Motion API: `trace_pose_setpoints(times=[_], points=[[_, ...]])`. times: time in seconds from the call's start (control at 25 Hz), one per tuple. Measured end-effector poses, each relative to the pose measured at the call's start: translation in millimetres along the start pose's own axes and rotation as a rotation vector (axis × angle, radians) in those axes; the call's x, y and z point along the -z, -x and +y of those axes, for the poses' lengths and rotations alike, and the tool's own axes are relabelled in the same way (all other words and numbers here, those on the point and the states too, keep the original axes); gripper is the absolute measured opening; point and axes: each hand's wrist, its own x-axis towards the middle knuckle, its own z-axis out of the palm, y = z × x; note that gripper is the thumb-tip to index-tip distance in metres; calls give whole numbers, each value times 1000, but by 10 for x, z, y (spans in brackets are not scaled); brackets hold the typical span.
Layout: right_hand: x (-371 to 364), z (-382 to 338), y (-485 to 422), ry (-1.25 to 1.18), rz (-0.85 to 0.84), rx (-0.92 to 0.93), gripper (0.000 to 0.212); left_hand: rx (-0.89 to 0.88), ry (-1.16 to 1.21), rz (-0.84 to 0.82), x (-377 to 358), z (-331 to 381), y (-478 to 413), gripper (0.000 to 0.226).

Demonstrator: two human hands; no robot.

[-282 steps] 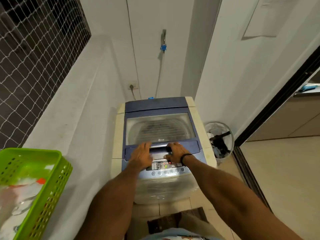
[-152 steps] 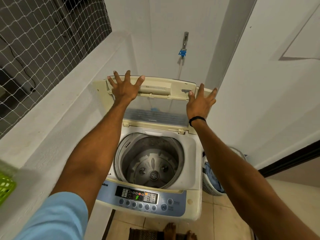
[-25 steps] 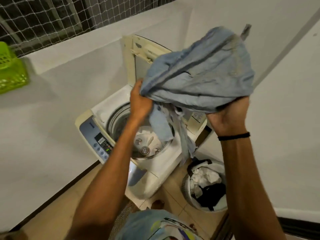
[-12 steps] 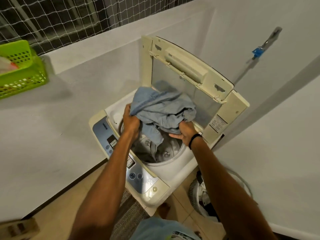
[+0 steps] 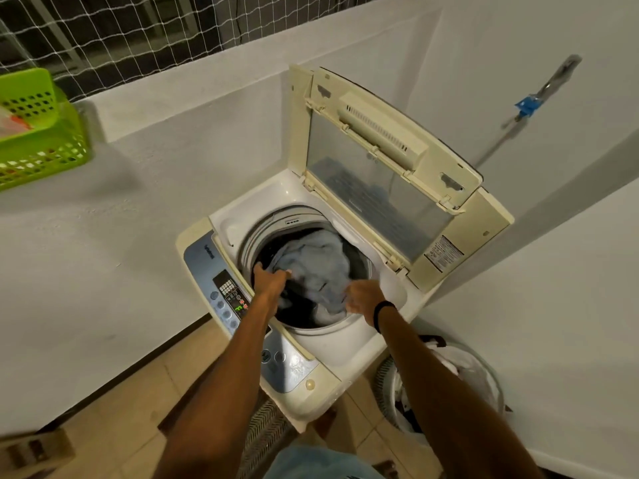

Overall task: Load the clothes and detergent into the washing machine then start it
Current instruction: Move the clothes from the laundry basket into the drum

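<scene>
Left grip (image 5: 271,280) of mine is closed on a fold of the light blue garment (image 5: 318,267), which lies inside the drum (image 5: 249,243) of the washing machine (image 5: 345,344), whose lid (image 5: 380,160) stands open. My right grip (image 5: 363,297) is at the near edge of the same garment, but I cannot tell if its fingers hold the cloth or only touch it. A laundry basket (image 5: 491,371) stands just beside the machine.
</scene>
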Motion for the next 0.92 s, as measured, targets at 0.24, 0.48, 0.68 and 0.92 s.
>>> trace_pose_setpoints(times=[0.24, 0.48, 0.68, 0.92], points=[[245, 339, 205, -255, 110, 119, 18, -99, -1, 40, -511, -330, 444, 24], [833, 939, 402, -460, 294, 173, 22, -283, -175, -136, -1338, -842, 1198, 23], [1489, 1868, 514, -504, 386, -14, 21, -234, -521, -230, -2062, -1606, 1311, 26], [2130, 3433, 171, -362, 310, -295, 22, 7, -721, -285, -2879, -2534, 1462, 14]])
